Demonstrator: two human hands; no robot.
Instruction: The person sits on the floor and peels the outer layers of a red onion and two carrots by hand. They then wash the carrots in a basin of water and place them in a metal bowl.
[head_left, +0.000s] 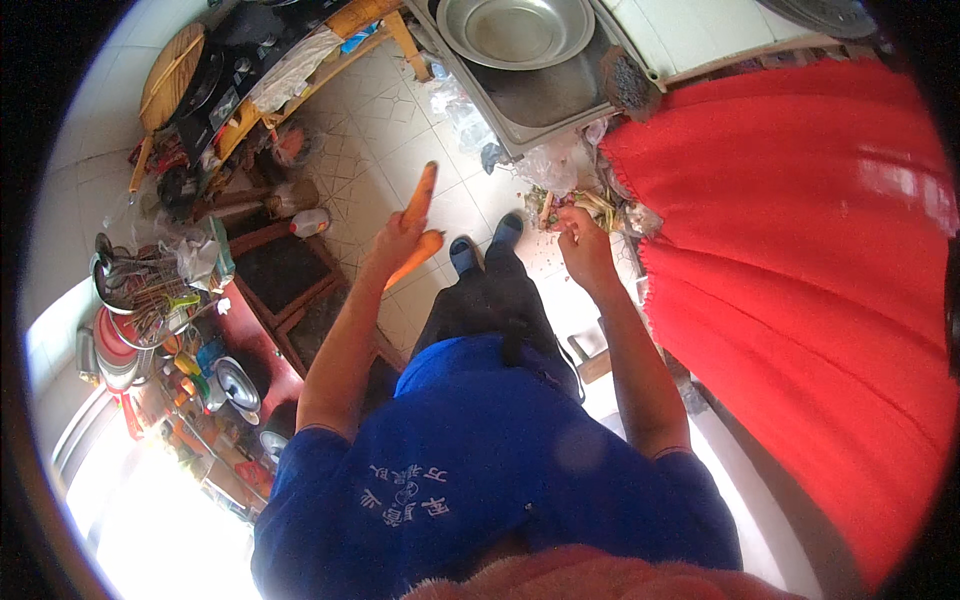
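My left hand (396, 241) grips two orange carrots out over the tiled floor. The upper carrot (421, 193) points toward the sink, and the lower carrot (417, 257) runs beneath my hand. Off to the right, my right hand (586, 251) hangs in the air with its fingers loosely curled and a gap at the thumb. I see nothing in it. Beyond its fingertips, a heap of vegetable scraps (581, 206) lies on the floor beside a clear plastic bag (551, 166).
A metal basin (517, 30) stands in the stainless steel sink (551, 101) ahead. Along the right hangs a red curtain (787, 225). On the left are a cabinet (277, 274), a plastic jug (310, 223) and a cluttered counter (262, 330). My slippered feet (487, 241) stand on floor tiles.
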